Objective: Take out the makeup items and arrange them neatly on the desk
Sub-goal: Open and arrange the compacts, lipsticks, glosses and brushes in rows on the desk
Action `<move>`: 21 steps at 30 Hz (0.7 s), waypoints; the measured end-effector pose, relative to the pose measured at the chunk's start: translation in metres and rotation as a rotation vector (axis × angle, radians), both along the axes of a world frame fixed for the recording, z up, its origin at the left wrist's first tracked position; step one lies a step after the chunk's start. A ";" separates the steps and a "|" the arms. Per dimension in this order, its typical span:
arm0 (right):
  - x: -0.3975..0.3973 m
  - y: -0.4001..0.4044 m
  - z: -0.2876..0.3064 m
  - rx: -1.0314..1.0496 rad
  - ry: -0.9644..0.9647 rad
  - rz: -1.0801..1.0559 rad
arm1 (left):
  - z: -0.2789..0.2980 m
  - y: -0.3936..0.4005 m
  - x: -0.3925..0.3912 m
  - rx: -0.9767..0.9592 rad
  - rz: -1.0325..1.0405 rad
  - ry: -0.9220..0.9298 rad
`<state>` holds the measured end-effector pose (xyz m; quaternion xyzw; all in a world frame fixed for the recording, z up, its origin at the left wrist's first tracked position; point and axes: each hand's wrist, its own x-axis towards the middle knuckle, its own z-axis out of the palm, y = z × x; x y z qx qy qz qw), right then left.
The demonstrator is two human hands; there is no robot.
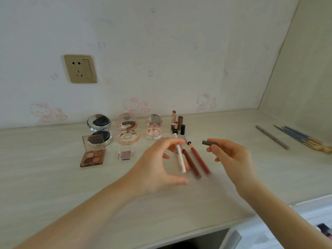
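Observation:
My left hand point(158, 166) hovers over the desk point(53, 186), its fingertips closed on the upper part of a white pen-shaped tube point(181, 159). My right hand point(231, 159) pinches a short dark grey cap point(206, 142) between thumb and forefinger, held above the desk. Between the hands two red-brown lip gloss tubes point(200, 161) lie side by side; the right one has a thin pink stem and a small black tip at its far end. Behind them several lipsticks point(177, 124) stand upright.
A row of open compacts sits at the back: black point(99, 128), rose-gold point(127, 131), clear pink point(154, 130). In front of them are an eyeshadow palette point(92, 152) and a small eyeshadow pan point(125, 155). A grey pencil point(272, 137) and several brushes point(305, 139) lie right. Open drawer point(321, 230) lower right.

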<state>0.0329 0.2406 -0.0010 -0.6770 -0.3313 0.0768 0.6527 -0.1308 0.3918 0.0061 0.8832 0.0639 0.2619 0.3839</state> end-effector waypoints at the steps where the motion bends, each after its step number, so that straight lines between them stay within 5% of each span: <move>1: 0.007 -0.003 -0.001 -0.011 -0.004 -0.007 | -0.001 -0.006 0.009 0.025 -0.004 0.014; 6: 0.042 -0.013 -0.005 -0.088 -0.093 -0.021 | -0.002 -0.028 0.054 0.145 0.048 0.117; 15: 0.085 -0.009 -0.012 -0.293 -0.294 -0.130 | -0.013 -0.047 0.117 0.669 0.172 0.325; 21: 0.092 -0.003 -0.020 -0.383 -0.351 -0.121 | -0.018 -0.048 0.126 0.752 0.185 0.374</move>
